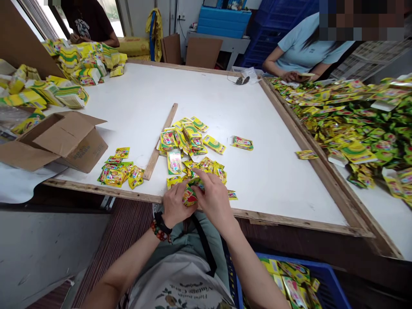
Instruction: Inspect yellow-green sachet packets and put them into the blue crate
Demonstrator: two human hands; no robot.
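My left hand (174,204) and my right hand (213,199) meet at the near edge of the white table (257,171). Between them both hands pinch a small yellow, green and red packet (189,196). Just beyond my fingers lies a loose heap of the same packets (189,141). A smaller bunch of packets (118,172) sits to the left, past a wooden stick (160,143). My left wrist wears a dark band and beads.
An open cardboard box (61,139) rests at the left. Stacked packets (80,62) fill the far left corner near a seated person. Another person (302,51) sits far right by a large packet pile (357,120). A blue crate (318,283) with packets stands below my right arm.
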